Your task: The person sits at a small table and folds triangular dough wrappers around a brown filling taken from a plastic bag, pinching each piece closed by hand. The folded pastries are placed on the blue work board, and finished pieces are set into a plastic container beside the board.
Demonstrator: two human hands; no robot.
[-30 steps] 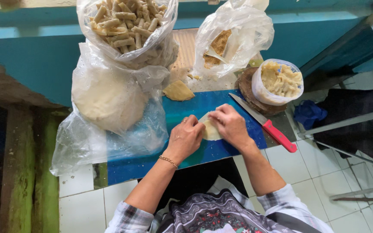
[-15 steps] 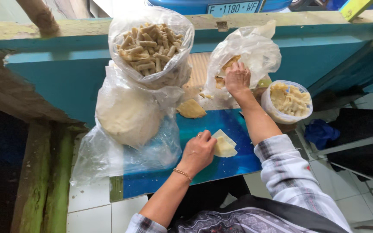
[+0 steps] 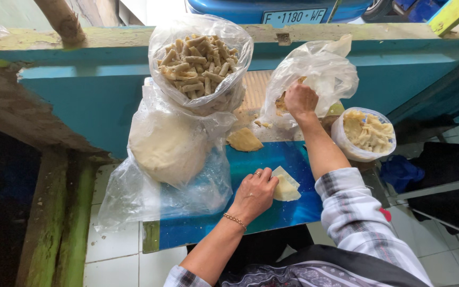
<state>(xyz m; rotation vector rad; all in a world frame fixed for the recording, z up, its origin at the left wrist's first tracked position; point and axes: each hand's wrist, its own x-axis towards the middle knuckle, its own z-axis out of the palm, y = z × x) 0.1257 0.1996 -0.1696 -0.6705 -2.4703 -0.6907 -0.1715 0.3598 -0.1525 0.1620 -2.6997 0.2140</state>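
My left hand (image 3: 254, 194) rests on a pale folded dough wrapper (image 3: 285, 187) lying on the blue board (image 3: 272, 159). My right hand (image 3: 300, 100) reaches forward into a crumpled clear plastic bag (image 3: 317, 77) with brownish filling inside; its fingers are curled inside the bag's mouth, and what they hold is hidden. A bag of finished rolled pieces (image 3: 200, 61) stands at the back left. Below it, a stack of round pale wrappers (image 3: 167, 146) sits inside clear plastic.
A small tub lined with plastic (image 3: 366, 133) holds yellowish strips at the right. A loose wrapper (image 3: 244, 140) lies near the board's far end. A blue-green ledge (image 3: 102, 40) runs across the back. White floor tiles (image 3: 115, 247) show below left.
My right hand left the wrapper and went forward into the plastic bag. My left hand stayed on the wrapper. The camera view shifted, and the red-handled knife is out of sight.
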